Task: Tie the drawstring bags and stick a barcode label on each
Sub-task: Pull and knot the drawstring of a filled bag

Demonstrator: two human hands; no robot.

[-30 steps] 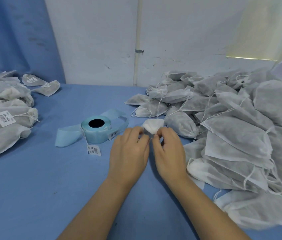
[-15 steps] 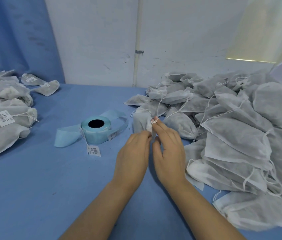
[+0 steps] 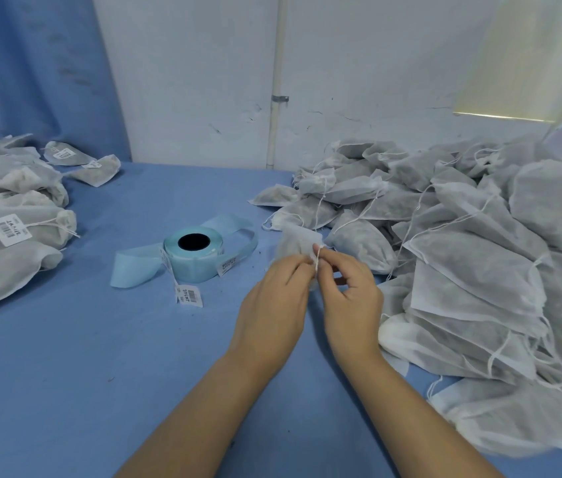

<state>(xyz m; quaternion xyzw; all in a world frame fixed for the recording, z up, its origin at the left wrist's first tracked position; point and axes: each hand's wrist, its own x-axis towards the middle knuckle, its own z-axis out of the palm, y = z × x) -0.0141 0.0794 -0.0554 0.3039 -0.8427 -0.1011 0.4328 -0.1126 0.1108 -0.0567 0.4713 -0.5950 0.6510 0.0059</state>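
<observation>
gripping a small bag (image 3: 295, 241) over mid counter (image 3: 65, 374) was the left hand (image 3: 272, 308), right hand (image 3: 352, 298) pinched its string (image 3: 317, 262), bag between label roll (image 3: 193, 253) and untied pile (image 3: 479, 270), labelled bags (image 3: 7, 236) lay far left

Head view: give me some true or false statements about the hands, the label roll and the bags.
1. The blue label roll lies to the left of the left hand. True.
2. The right hand pinches a white drawstring. True.
3. The bags on the left carry no labels. False: the left pile shows barcode labels.
4. The left hand grips the roll. False: it holds a small bag, apart from the roll.
</observation>
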